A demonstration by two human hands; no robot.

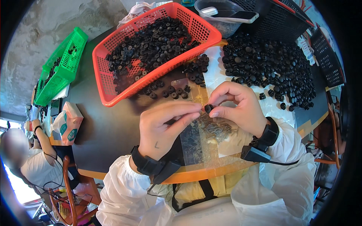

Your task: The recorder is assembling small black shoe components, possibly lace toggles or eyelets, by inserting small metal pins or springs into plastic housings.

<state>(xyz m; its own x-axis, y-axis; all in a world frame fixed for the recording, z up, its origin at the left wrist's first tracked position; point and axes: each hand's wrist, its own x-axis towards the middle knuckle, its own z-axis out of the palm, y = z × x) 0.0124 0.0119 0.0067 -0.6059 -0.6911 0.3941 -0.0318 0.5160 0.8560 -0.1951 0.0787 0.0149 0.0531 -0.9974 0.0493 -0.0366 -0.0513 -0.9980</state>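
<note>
Between the thumb and forefinger of my right hand (239, 107) is a small round black knob (208, 109). Fingers pinched, my left hand (160, 122) comes up close to the knob from the left; whatever its fingertips hold, if anything, is too small to make out. Below both hands lies a loose pile of thin metal screws or pins (220, 130) on clear plastic. Several black ring-shaped pieces (173, 91) are scattered just beyond my left hand. To the right, a large heap of black knobs (269, 64) covers a white sheet (277, 109).
A red basket (166, 64) of black ring pieces stands at the back, beside a clear tub (222, 26) with a phone (235, 16) on it. Black baskets (326, 56) stand far right. Leftward are a tissue pack (68, 122), a green basket (60, 71) and another person (39, 165).
</note>
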